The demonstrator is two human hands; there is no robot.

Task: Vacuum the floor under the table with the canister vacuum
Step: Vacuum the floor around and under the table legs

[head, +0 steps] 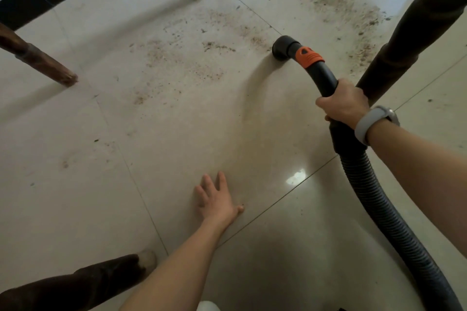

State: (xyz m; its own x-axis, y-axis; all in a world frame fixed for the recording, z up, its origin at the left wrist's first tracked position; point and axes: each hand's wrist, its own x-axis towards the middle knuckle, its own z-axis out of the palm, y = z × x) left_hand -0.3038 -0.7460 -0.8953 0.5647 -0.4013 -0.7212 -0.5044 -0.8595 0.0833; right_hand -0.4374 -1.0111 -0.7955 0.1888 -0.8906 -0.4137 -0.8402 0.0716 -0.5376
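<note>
Your right hand (341, 105) grips the stiff black vacuum wand with the orange collar (319, 68), its nozzle on the pale tiled floor (177, 121) between brown wooden table legs (40, 58); your left hand (216, 199) rests flat. The ribbed hose (379, 197) likely flexes, so hold the rigid bend.

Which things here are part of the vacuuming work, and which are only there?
Part of the job:
- vacuum nozzle
- ribbed hose
- right hand, gripping the hose handle
- dirt patches
- tiled floor

Only there:
- table legs
- wristband
- left hand, flat on the floor
</note>
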